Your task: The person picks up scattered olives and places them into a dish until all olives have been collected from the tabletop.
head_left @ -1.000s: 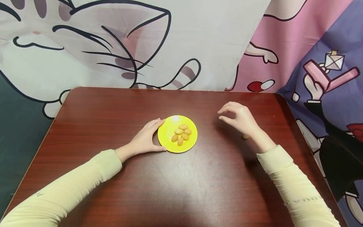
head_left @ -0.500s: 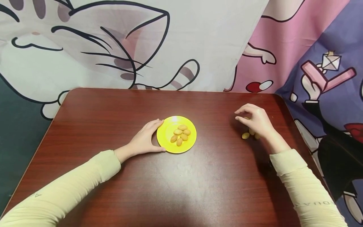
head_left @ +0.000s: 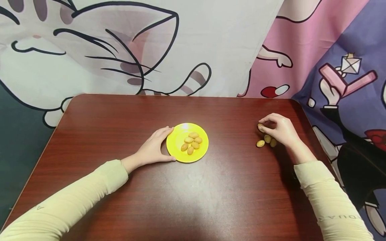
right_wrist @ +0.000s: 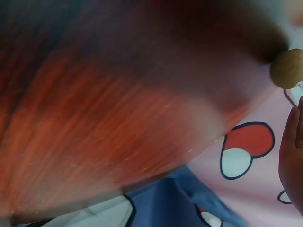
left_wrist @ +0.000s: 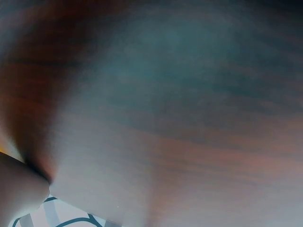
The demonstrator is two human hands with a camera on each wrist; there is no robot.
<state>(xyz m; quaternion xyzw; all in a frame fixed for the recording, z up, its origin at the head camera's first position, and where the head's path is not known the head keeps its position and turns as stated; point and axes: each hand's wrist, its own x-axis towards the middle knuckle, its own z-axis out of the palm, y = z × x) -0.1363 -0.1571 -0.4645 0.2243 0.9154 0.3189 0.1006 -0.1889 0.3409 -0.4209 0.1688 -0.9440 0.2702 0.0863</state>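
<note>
A round yellow plate (head_left: 172, 147) holds several oval, tan, nut-like pieces (head_left: 190, 150). My left hand (head_left: 152, 147) holds the plate's left rim between thumb and fingers. On the right, my right hand (head_left: 280, 130) has its thumb and index finger curved around one oval nut-like piece (head_left: 260, 127). The right wrist view shows that piece (right_wrist: 287, 69) between the fingers (right_wrist: 291, 156) and a blurred fingertip, with small gaps around it. More loose pieces (head_left: 260, 143) lie on the table just below the right hand. The left wrist view shows mostly blurred tabletop.
The reddish-brown wooden table (head_left: 193, 201) has rounded back corners. Behind it hangs a printed cloth (head_left: 229, 40) with a cartoon cat. A pink and purple printed cloth (head_left: 301, 50) hangs at the right side.
My right hand has moved right and slightly down to the loose pieces, which came into view from behind it. My left hand stays at the plate.
</note>
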